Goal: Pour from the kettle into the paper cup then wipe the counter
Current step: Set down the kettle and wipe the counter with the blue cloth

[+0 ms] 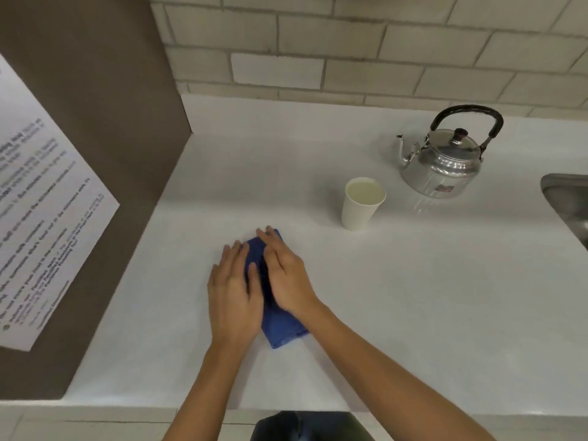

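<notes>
Both hands are laid flat on a folded blue cloth (280,326) near the front middle of the white counter (429,297). The left hand (234,297) is pressed palm-down over the cloth's left side with its fingers spread, partly on the cloth and partly on the bare counter; the right hand (284,275) is set across the cloth's upper part, fingers extended and close together. Neither hand is clenched and nothing is gripped — the cloth is only held down under open palms.

Further back and to the right, the paper cup (362,203) is seen upright, with pale liquid reaching close to its rim. Just behind it and to the right, apart from it, the metal kettle (442,160) is stood on its base, lid on and handle raised, spout turned toward the cup's side. A sink edge (566,192) is visible at the far right, and a printed sheet (41,211) is fixed to the brown panel on the left.

The pouring step is judged to be done — the wiping step is in hand. For the next move, steady downward pressure and a sweeping stroke across the counter are called for, with the path kept clear of the full cup so that it is not knocked. No spill can be made out on the surface.
</notes>
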Demonstrator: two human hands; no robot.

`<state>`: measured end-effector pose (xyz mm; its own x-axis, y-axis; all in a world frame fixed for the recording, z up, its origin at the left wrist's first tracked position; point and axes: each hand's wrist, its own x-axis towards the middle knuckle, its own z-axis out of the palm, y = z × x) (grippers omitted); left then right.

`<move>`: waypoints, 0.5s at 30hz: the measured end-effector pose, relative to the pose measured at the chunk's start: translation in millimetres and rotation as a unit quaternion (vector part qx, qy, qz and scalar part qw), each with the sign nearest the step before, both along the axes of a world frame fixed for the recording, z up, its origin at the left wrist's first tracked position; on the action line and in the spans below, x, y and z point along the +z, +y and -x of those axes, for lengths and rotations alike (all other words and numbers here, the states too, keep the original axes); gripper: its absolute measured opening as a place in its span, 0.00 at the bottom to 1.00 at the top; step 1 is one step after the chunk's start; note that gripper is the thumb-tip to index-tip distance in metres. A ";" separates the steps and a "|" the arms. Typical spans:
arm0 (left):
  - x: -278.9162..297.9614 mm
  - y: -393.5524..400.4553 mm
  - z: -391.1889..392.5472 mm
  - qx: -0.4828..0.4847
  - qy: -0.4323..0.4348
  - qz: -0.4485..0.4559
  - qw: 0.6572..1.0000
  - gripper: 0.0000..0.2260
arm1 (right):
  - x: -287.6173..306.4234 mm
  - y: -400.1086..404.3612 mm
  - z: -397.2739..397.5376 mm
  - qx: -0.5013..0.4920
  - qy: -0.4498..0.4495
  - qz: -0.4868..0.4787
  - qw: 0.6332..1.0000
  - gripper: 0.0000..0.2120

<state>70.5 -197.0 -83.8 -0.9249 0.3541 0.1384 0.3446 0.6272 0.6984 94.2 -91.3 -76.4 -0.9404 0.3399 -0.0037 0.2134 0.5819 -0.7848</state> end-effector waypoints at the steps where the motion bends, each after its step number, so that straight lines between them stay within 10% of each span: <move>1: -2.4 15.1 -5.3 -0.002 0.006 0.050 0.999 0.22 | 2.6 11.3 -5.8 -0.041 0.015 0.007 0.999 0.23; 5: -22.3 66.4 -21.4 0.037 -0.004 0.203 0.978 0.30 | -6.9 55.2 -46.8 -0.076 -0.035 -0.110 0.990 0.23; 15: -20.5 70.9 160.9 -0.037 0.019 0.243 0.969 0.28 | -23.8 70.9 -60.0 -0.035 -0.028 -0.179 0.983 0.24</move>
